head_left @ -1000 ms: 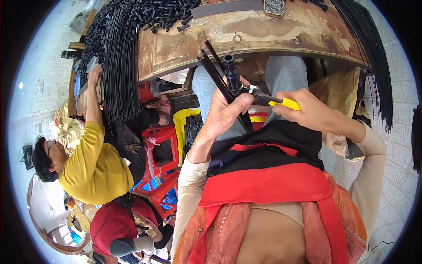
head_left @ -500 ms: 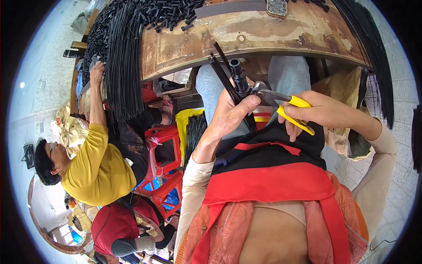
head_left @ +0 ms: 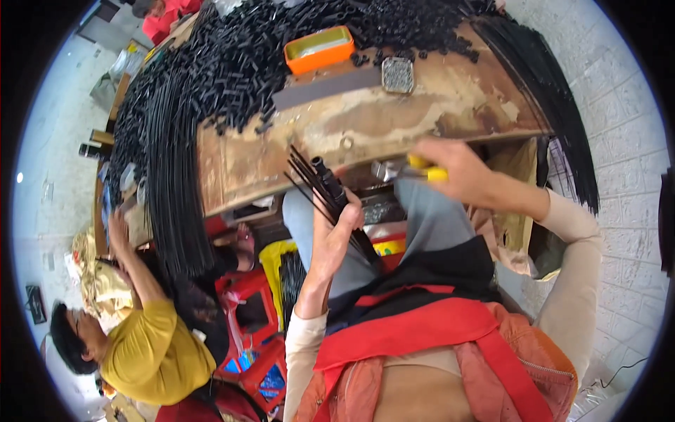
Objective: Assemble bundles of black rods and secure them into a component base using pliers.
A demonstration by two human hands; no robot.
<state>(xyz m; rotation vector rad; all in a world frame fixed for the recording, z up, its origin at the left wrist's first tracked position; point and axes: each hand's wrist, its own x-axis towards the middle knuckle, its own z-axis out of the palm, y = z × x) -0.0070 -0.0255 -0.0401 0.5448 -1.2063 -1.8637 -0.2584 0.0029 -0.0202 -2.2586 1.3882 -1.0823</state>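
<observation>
My left hand [head_left: 333, 243] is closed round a bundle of thin black rods [head_left: 302, 172] and a black stepped plastic tube [head_left: 328, 181], over my lap at the table's near edge. The rods and tube tilt up to the left. In my right hand [head_left: 457, 169] are yellow-handled pliers [head_left: 394, 171], their metal head pointing left, apart from the tube. This hand is blurred by motion, so how far the jaws part cannot be told.
On the worn wooden table [head_left: 394, 116] lie a heap of black plastic tubes [head_left: 232, 77], a grey strip [head_left: 327, 88], an orange box [head_left: 319, 50] and a tray of small metal pieces [head_left: 398, 75]. Long black rods [head_left: 172, 169] hang over the edge. A person in yellow [head_left: 158, 352] works at left.
My right hand has drawn the pliers away from the tube, forward over the table's edge. My left hand still holds tube and rods. The view has shifted, showing more of the table.
</observation>
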